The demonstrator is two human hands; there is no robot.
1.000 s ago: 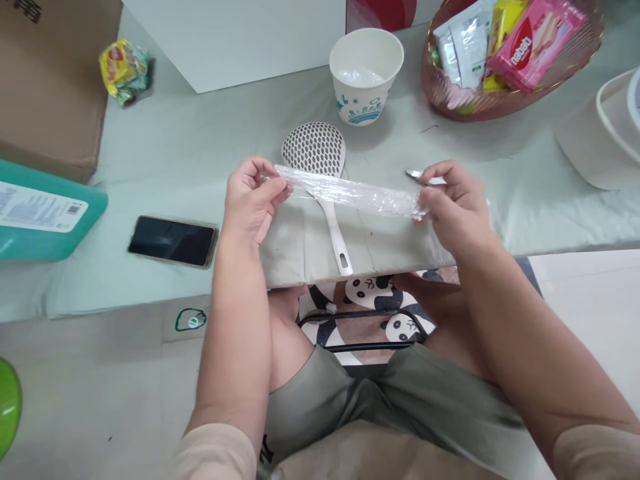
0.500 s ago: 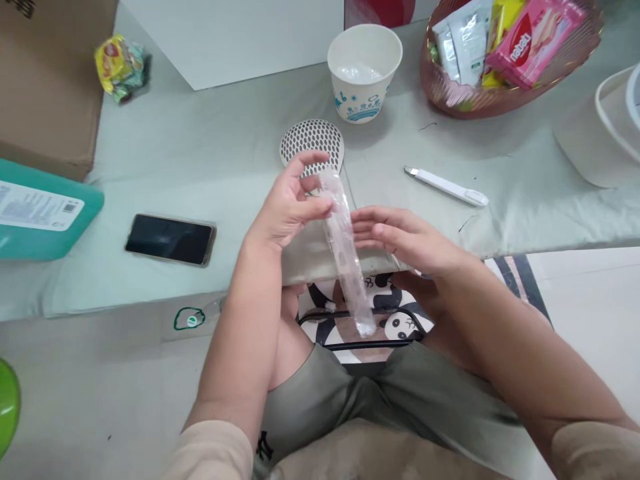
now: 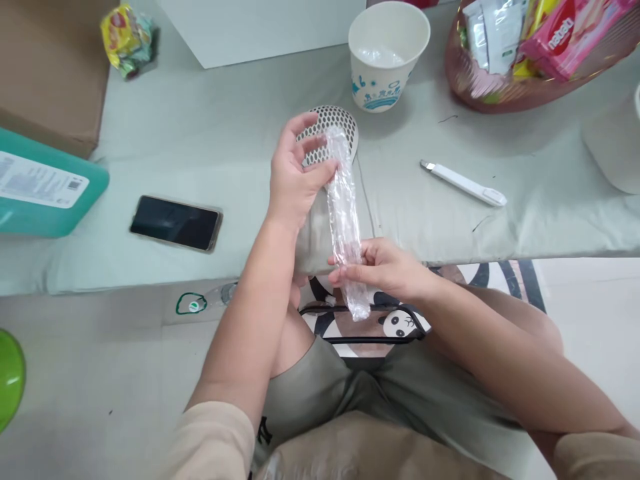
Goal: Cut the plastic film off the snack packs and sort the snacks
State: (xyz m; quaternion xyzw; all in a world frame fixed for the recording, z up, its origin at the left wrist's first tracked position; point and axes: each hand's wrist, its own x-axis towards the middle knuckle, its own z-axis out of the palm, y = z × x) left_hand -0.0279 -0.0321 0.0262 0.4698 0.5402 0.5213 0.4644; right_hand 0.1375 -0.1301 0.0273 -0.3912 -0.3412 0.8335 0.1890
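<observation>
Left hand (image 3: 294, 179) pinches the plastic (image 3: 345, 213) near 12 o'clock, right hand (image 3: 391, 269) near 6 o'clock, presumably to hold it straight; cutter (image 3: 463, 182) lies between 2 and 3 o'clock.

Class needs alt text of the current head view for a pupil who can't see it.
The left hand and right hand hold a crumpled clear plastic strip over a table's edge. A skimmer lies partly hidden behind the left hand, near a cup; a phone lies left, a cutter right.
</observation>
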